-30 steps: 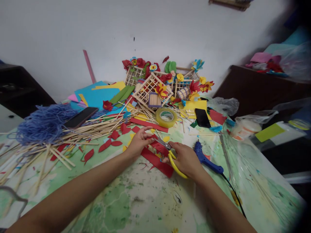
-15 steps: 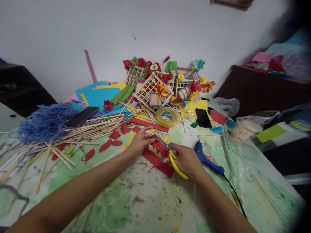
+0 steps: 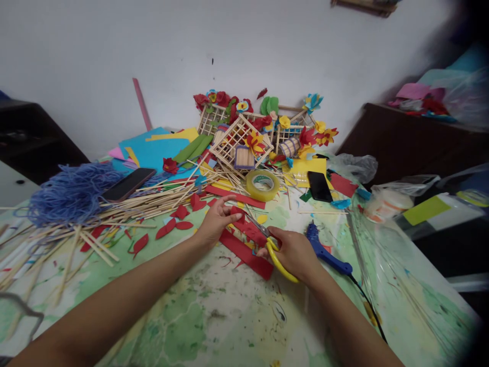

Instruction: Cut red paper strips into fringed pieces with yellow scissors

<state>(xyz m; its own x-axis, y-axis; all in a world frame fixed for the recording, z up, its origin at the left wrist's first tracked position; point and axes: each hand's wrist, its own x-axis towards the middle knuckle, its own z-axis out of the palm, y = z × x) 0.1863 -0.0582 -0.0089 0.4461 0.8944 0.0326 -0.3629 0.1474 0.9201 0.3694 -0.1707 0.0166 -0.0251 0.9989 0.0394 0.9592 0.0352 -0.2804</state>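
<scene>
My right hand (image 3: 292, 253) is shut on yellow-handled scissors (image 3: 274, 256), whose steel blades reach into a red paper piece (image 3: 250, 230). My left hand (image 3: 217, 221) has its fingers spread, and the thumb tip lies at that paper's upper edge. Under the scissors runs a long red paper strip (image 3: 244, 260). Several cut red petals (image 3: 171, 229) lie left of my left hand. A blue hot glue gun (image 3: 324, 253) rests just right of my right hand. A clear tape roll (image 3: 262, 185) stands ahead of both hands.
Behind the hands, wooden stick lattices with paper flowers (image 3: 237, 140) are heaped by the white wall. Loose wooden sticks (image 3: 153, 201), blue yarn (image 3: 71, 193) and several phones lie on the paint-stained table (image 3: 217, 316). Plastic bags (image 3: 353, 167) lie at the right.
My left hand has lifted slightly and spread its fingers. The scissors and red paper have shifted a little toward the lower right, with the blades further along the paper.
</scene>
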